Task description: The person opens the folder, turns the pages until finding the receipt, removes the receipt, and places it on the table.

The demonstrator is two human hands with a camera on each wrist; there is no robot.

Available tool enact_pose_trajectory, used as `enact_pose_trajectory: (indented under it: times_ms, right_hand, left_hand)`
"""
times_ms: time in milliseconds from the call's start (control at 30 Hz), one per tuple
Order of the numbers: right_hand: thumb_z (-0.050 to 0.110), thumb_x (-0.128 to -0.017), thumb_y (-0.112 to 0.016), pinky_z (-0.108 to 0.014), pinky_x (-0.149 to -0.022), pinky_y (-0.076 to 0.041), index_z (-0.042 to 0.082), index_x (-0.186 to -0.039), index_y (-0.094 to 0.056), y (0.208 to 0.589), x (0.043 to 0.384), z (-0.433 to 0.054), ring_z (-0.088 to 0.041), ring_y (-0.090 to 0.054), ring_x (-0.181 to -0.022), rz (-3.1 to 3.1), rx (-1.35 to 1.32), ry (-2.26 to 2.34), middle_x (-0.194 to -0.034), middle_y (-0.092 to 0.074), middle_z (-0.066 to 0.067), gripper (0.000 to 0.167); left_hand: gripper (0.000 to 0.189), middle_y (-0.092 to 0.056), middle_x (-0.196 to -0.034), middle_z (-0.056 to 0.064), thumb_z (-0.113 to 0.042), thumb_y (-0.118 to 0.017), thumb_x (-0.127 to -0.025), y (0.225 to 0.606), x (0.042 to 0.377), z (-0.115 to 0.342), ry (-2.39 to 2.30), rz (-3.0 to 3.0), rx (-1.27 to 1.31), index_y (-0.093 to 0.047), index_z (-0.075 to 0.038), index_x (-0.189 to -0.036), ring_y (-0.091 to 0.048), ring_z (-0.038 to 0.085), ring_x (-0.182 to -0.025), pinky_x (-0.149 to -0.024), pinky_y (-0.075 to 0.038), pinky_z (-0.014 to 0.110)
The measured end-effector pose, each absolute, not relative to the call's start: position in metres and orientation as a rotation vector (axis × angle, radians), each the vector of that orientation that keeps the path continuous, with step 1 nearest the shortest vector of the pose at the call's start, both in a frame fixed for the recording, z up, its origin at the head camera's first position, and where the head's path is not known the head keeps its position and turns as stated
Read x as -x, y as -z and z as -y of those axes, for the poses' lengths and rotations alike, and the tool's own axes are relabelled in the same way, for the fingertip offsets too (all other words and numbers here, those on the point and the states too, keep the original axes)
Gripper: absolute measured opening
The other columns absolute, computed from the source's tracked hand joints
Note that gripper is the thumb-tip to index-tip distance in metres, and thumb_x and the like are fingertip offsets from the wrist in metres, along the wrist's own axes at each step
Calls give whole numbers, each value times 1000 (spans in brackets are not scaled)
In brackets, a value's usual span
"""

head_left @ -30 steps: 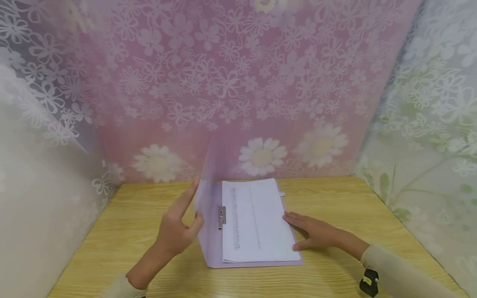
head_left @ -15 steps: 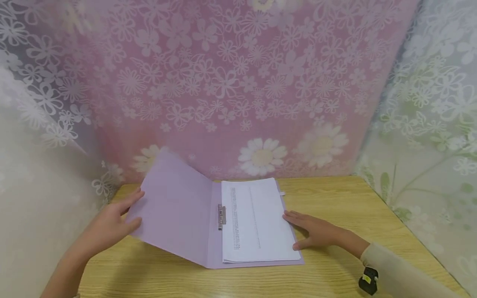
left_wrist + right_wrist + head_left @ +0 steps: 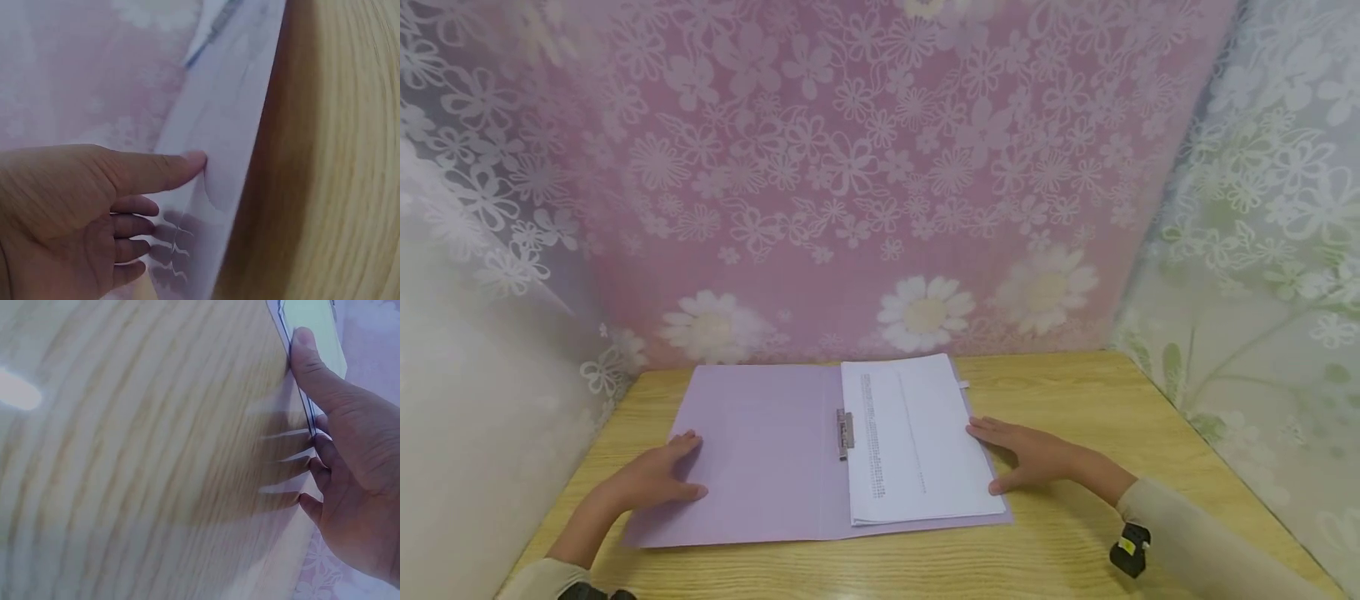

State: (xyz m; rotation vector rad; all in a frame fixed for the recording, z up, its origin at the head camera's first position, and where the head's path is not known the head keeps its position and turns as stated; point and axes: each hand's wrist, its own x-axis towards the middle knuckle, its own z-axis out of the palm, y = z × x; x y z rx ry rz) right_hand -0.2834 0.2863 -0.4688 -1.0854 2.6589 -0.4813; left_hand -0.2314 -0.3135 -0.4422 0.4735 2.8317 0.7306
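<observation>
A lilac folder (image 3: 760, 450) lies spread on the wooden table, its cover folded out to the left. On its right half sits a stack of white paper (image 3: 917, 442) with printed columns, beside a metal clip (image 3: 845, 434) near the spine. My left hand (image 3: 658, 477) rests on the cover's left part, fingers extended; in the left wrist view the thumb (image 3: 169, 170) touches the cover's inner face. At the right edge of the papers, my right hand (image 3: 1026, 454) touches the stack with thumb and fingertips spread, as the right wrist view shows with the thumb (image 3: 312, 369) on the edge.
The wooden table (image 3: 1075, 392) reaches back to a pink flowered backdrop (image 3: 850, 208). Pale flowered panels stand at left and right. A small white tab (image 3: 964, 385) sticks out from the folder's right edge. Black devices (image 3: 1129, 550) are worn on both wrists.
The folder's cover has swung from upright over to the left and down to the table, my left hand moving along with it. My right hand has stayed at the papers' edge.
</observation>
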Motion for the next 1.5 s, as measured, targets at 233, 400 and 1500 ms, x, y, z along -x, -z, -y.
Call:
enact_pose_trajectory:
  times_ms: [233, 400, 1500]
  right_hand:
    - [53, -85, -77, -68, -115, -29, 0, -158, -31, 467, 284, -285, -48, -25, -152, -2633, 1035, 516, -166, -25, -24, 101]
    - [52, -85, -77, -67, -116, -28, -1, -159, -30, 468, 284, -284, -48, -24, -152, -2629, 1023, 523, -167, -24, -24, 101]
    - [38, -99, -67, -62, -118, -33, -7, -157, -27, 472, 350, -257, -49, -28, -150, -2738, 614, 1056, -164, -28, -28, 84]
  left_hand:
    - [97, -25, -156, 43, -41, -82, -84, 464, 253, 304, -750, -2815, -433, -37, 17, -147, -23, 61, -145, -115, -27, 70]
    - [99, -25, -155, 43, -42, -82, -84, 467, 261, 296, -732, -2838, -385, -35, 19, -148, -22, 61, -145, -116, -26, 70]
    - [76, -28, -165, 24, -34, -67, -98, 483, 281, 149, -1155, -2799, -416, -35, 0, -157, -18, 45, -156, -125, -17, 62]
